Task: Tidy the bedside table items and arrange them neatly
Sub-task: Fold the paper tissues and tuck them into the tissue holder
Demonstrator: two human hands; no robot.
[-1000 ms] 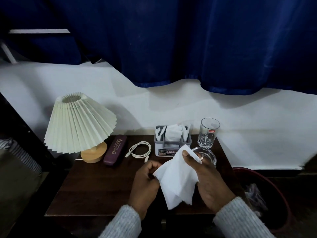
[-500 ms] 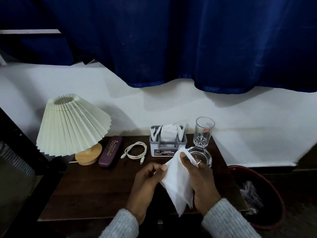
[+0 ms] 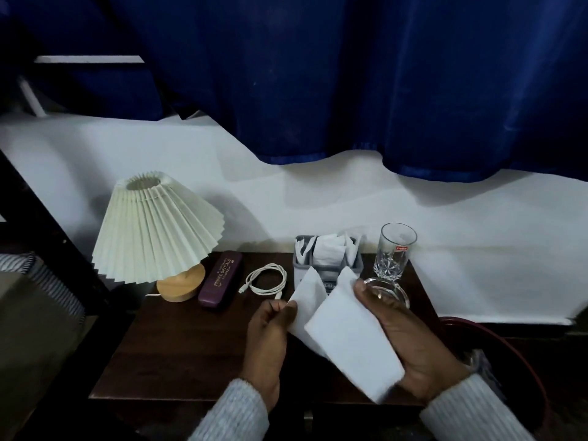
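Over table (image 3: 178, 354), both hands' grip on tissue (image 3: 346, 338).

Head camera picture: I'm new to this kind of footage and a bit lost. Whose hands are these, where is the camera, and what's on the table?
The camera sits on a person's head, looking down at their own hands. The left hand and right hand hold a white tissue between them. On the table stand a lamp, a glasses case, a coiled cable, a tissue holder, a glass and an ashtray. A bin stands to the right.
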